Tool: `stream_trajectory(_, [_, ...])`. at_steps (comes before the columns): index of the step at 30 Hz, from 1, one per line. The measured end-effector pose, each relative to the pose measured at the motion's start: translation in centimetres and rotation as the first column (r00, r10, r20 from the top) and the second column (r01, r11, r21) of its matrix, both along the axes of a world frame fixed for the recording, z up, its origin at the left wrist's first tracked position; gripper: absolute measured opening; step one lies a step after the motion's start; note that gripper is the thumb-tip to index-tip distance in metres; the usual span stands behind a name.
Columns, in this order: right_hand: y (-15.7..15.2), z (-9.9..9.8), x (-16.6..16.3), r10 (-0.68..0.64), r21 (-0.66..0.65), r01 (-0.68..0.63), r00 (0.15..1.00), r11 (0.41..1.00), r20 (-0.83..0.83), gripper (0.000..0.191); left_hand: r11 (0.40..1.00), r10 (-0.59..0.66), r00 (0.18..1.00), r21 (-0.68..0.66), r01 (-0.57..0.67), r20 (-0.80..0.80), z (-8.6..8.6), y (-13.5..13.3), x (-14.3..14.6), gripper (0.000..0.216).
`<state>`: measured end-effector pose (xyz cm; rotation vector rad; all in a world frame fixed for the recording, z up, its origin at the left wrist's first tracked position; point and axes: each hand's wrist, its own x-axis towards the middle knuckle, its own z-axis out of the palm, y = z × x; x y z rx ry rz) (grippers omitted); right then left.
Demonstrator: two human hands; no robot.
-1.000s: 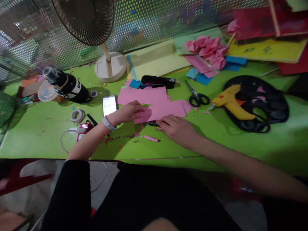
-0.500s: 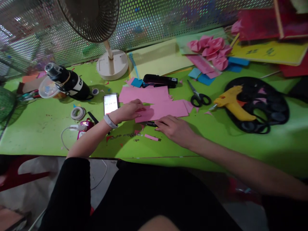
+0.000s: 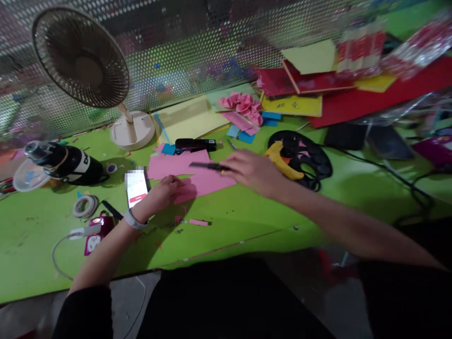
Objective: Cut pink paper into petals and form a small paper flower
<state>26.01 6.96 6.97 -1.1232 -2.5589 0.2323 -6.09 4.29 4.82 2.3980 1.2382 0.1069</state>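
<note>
- Right hand [image 3: 243, 170]: closed round a knife [image 3: 205, 165], blade pointing left over pink paper [image 3: 208, 185]; contact unclear.
- Left hand [image 3: 163, 194]: unclenched, fingers resting on the paper's left end.
- Pink paper: on the tabletop [image 3: 254, 219], nearer than the stapler [image 3: 196, 144].
- Step, apparently: positioning the blade.
- Next move calls for: steady paper, fingers clear.

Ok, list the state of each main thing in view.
Left hand: resting on the pink paper
Right hand: gripping the knife
Knife: blade out, above the paper
Pink paper: lying flat
Phone: screen lit
Bottle: capped
Fan: upright; running or not, unclear
Charger: plugged into the magenta socket
Glue gun: lying on the palette
</note>
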Motion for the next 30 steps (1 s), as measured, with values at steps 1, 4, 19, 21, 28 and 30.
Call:
stream_trajectory(1, [2.2, 0.6, 1.1, -0.118, -0.021, 0.118, 0.993, 0.993, 0.018, 0.029, 1.0, -0.002, 1.0, 0.013, 0.002, 0.004, 0.0, -0.2, 0.0, 0.037])
stream_trajectory(4, [8.9, 1.3, 3.6, -0.431, -0.046, 0.44, 0.892, 0.897, 0.138, 0.033, 0.998, 0.034, 0.999, 0.058, -0.034, -0.004, 0.2, -0.8, 0.2, 0.045])
stream_trajectory(19, [6.3, -2.4, -0.1, 0.023, -0.298, 0.051, 0.971, 0.953, 0.239, 0.033, 0.978, 0.147, 0.987, -0.141, -0.154, -0.064, 1.8, 2.4, 1.3, 0.069])
stream_trajectory(21, [6.4, -3.1, -0.2, 0.049, -0.303, 0.027, 0.969, 0.953, 0.24, 0.034, 0.969, 0.158, 0.987, -0.189, -0.16, -0.022, 1.4, 2.8, 1.2, 0.063])
stream_trajectory(28, [6.5, -3.5, 0.3, 0.119, -0.254, -0.078, 0.981, 0.964, 0.151, 0.017, 0.965, 0.199, 0.98, -0.174, -0.198, -0.01, 1.7, 2.0, 1.6, 0.05])
stream_trajectory(30, [5.7, -2.9, 0.5, 0.077, -0.312, -0.051, 0.994, 0.949, 0.071, 0.015, 0.96, 0.239, 0.971, -0.158, -0.232, 0.029, 2.3, 1.4, 1.6, 0.036])
